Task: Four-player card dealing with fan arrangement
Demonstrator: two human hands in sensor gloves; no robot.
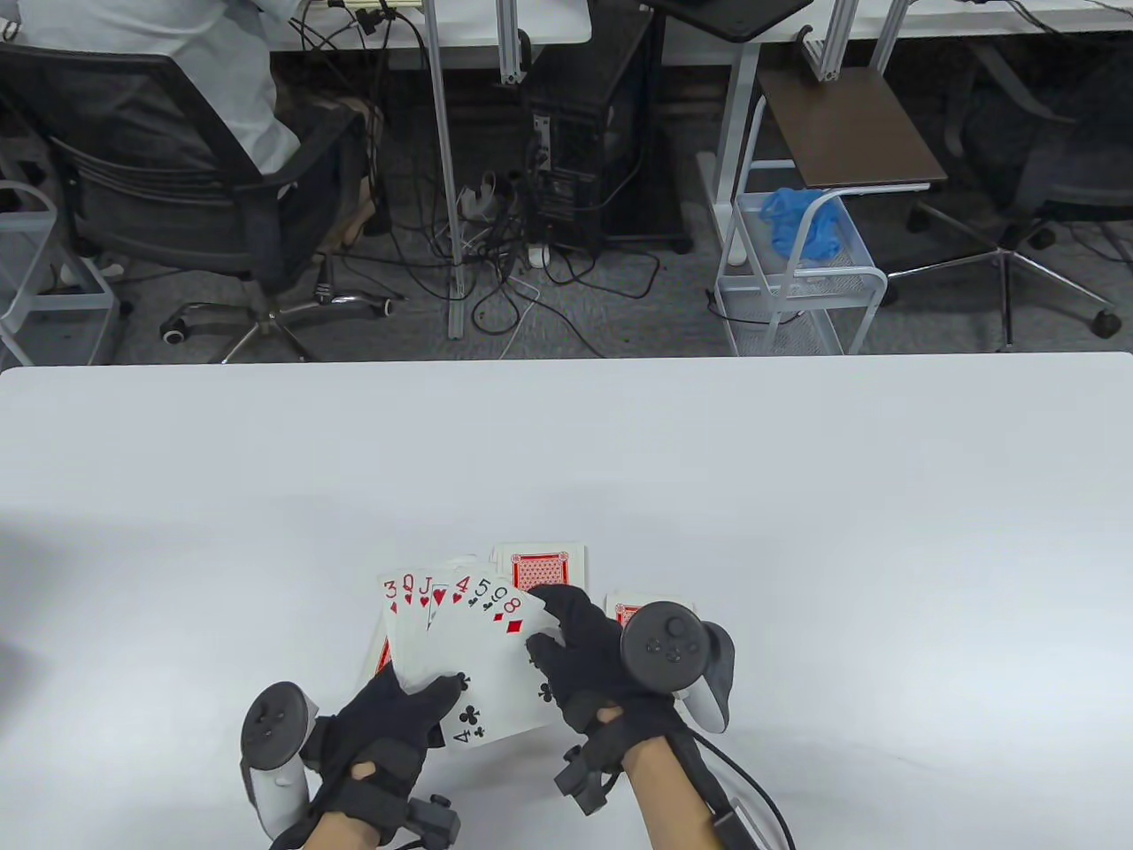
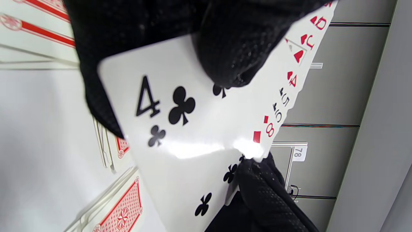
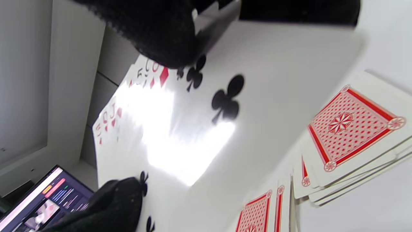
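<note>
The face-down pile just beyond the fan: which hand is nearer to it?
Right. The right hand sits just below the face-down pile, fingertips almost at its edge; the left hand is farther back, at the fan's base.

White table [image 1: 797, 496] seen from above, far edge straight, surface plain and matte. Face-down pile of red-backed cards [image 1: 542, 565] laid flat near front centre of table. Second face-down red-backed pile [image 1: 625, 609] laid just to right of first, largely hidden in table view. Third red-backed pile [image 1: 381, 657] partly seen at left, mostly covered. In right wrist view, piles noted as loosely squared, card edges offset. Card count per pile not determinable.
</note>
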